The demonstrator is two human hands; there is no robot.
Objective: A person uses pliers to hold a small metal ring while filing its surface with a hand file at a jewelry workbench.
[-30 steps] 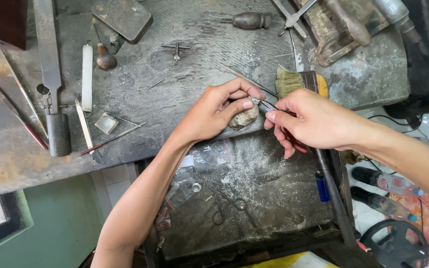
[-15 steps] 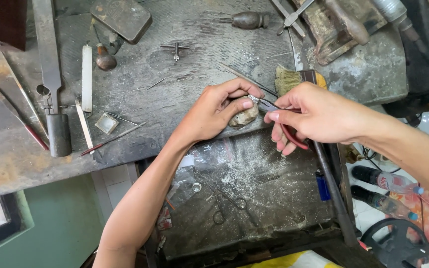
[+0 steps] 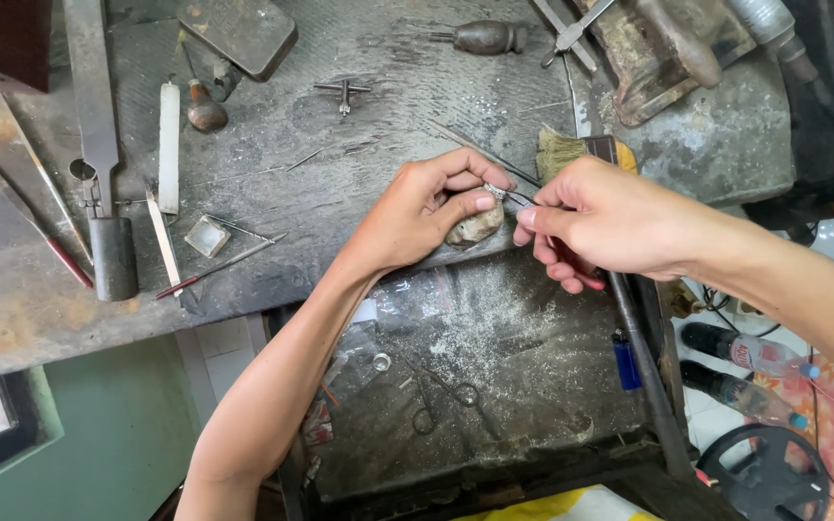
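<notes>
My left hand (image 3: pixel 425 207) pinches a small silvery ring (image 3: pixel 495 191) between thumb and forefinger, resting over a worn wooden bench peg (image 3: pixel 475 228) at the front edge of the grey workbench (image 3: pixel 320 106). My right hand (image 3: pixel 602 218) grips red-handled pliers (image 3: pixel 571 270). The thin jaws of the pliers touch the ring. Both hands meet above an open metal drawer (image 3: pixel 494 386) dusted with filings.
On the bench lie a long metal file (image 3: pixel 98 145), a white stick (image 3: pixel 169 145), a small square piece (image 3: pixel 208 235), a wooden-handled tool (image 3: pixel 485 37) and a bristle brush (image 3: pixel 571 150). A blue lighter (image 3: pixel 626 359) lies in the drawer. Plastic bottles (image 3: pixel 745 352) lie on the floor at the right.
Both hands have stayed almost in place at the peg. My right hand has shifted slightly, keeping the pliers on the ring.
</notes>
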